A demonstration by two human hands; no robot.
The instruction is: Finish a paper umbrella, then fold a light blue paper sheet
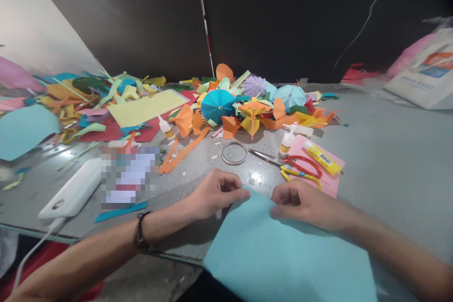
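Note:
A large sheet of light blue paper [283,255] hangs over the table's front edge, held by both my hands. My left hand [221,191] pinches its upper left corner between thumb and fingers. Along the upper edge, a little to the right, my right hand [297,200] grips the same sheet. Beyond the right hand lie scissors [300,167] with one red and one yellow handle, their blades pointing left. A roll or ring of tape [234,152] rests ahead of my left hand. Pink paper [331,188] lies under the scissors' handles.
Folded paper umbrellas [218,106] and coloured scraps [95,89] pile up along the wall. Small glue bottles [287,140] [165,128] stand before them. A yellow tube [322,156] lies on the pink paper. A white power bank [72,191] with a cable is at left, a white bag [426,73] at right.

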